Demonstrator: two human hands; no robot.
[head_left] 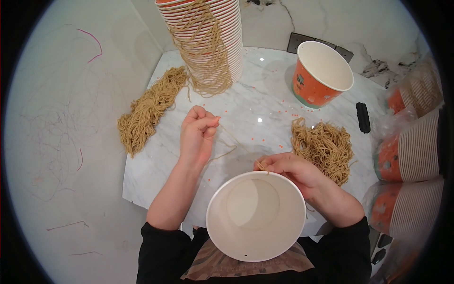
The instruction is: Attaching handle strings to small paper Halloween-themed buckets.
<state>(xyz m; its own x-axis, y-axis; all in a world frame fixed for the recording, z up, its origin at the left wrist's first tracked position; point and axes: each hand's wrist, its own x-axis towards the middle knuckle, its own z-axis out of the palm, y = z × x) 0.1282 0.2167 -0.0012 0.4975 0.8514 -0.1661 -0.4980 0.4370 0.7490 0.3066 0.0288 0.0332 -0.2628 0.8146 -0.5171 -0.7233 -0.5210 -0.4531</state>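
A white-lined paper bucket [293, 213] rests near my lap, its mouth tilted up; a small dark hole shows in its near wall. My left hand [198, 130] is up over the table, pinching a thin tan cord [226, 146]. That cord hangs in a loop and runs across to the bucket's far rim. There my right hand [283, 168] has thumb and fingers closed on the cord, against the rim. Part of the right fingers is hidden behind the bucket.
A tall stack of paper buckets [234, 42] draped with cord stands at the back. Cord bundles lie left [153, 106] and right [326, 146]. An orange bucket [314, 90] stands back right by a black object [362, 118]. Wrapped bucket stacks [416, 146] line the right; orange bits dot the marble table.
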